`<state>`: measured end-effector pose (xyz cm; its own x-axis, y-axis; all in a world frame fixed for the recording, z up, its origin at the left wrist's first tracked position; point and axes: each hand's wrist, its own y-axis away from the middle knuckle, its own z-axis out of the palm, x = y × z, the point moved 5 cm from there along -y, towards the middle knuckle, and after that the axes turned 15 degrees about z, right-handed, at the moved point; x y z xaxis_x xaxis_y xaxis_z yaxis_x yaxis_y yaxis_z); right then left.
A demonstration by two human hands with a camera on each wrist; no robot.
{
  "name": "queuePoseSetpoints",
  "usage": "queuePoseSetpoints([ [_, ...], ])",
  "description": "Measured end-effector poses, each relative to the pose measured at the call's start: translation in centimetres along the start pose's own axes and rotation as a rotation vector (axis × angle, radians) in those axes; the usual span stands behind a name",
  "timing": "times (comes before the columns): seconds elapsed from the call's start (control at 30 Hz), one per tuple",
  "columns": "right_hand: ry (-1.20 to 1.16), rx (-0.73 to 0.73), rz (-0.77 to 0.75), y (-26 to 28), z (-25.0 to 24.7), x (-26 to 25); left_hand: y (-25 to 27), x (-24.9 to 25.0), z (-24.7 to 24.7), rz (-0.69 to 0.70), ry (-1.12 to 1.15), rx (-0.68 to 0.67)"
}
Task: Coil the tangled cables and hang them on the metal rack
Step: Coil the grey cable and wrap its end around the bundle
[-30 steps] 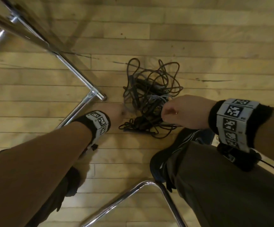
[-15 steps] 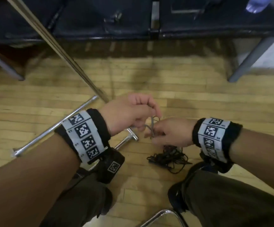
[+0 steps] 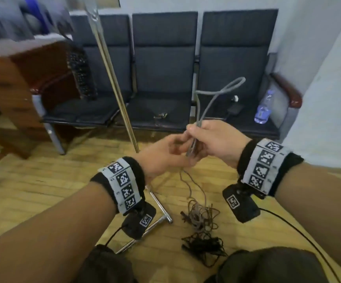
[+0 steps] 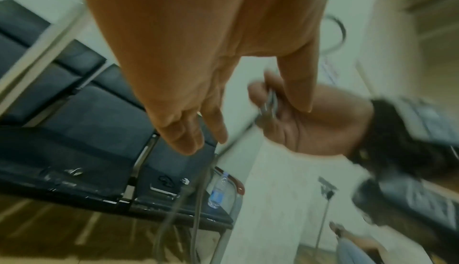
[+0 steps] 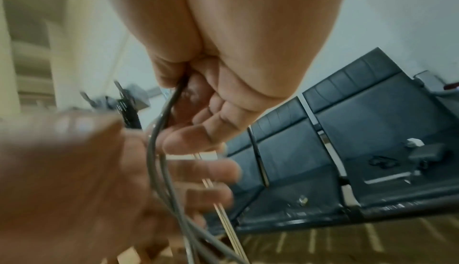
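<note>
Pinching a grey cable at chest height, the right hand is keeping two strands together between thumb and curled fingers, so that a loop is standing up above the fist while the rest is trailing down. The left hand is reaching in just beside it with fingers fairly straight and relaxed — it seems to be steadying or feeding the strands, not gripping them, though motion blur in the wrist views is making the contact hard to judge. Holding the loop high is probably meant to let the cable's free length hang clear of the tangle, which is lying on the wooden floor directly below the hands, dark and grey cords knotted together. I am judging the coiling as barely begun: only one loop is formed and most of the cable is still in the heap.

The metal rack is showing only in part — a slanted pole left of the hands and a foot bar on the floor beside the tangle; its top and any hooks are cut off. A row of dark seats is standing behind the hands, with a water bottle on the rightmost one. How many separate cables the heap is holding cannot be made out.
</note>
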<state>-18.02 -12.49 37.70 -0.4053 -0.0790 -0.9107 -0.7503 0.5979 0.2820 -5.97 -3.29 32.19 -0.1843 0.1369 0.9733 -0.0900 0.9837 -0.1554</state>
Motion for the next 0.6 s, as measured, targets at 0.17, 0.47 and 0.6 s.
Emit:
queuePoseSetpoints([
  [0.17, -0.335, 0.005, -0.161, 4.1, -3.0, -7.6, 0.7, 3.3, 1.6, 0.03, -0.428, -0.035],
  [0.47, -0.392, 0.234, 0.279, 4.3, -7.5, -3.1, 1.4, 8.4, -2.2, -0.032, -0.479, 0.204],
  [0.6, 0.333, 0.221, 0.132, 5.5, -3.0, -1.5, 0.6, 10.9, -1.7, -0.045, -0.853, 0.04],
])
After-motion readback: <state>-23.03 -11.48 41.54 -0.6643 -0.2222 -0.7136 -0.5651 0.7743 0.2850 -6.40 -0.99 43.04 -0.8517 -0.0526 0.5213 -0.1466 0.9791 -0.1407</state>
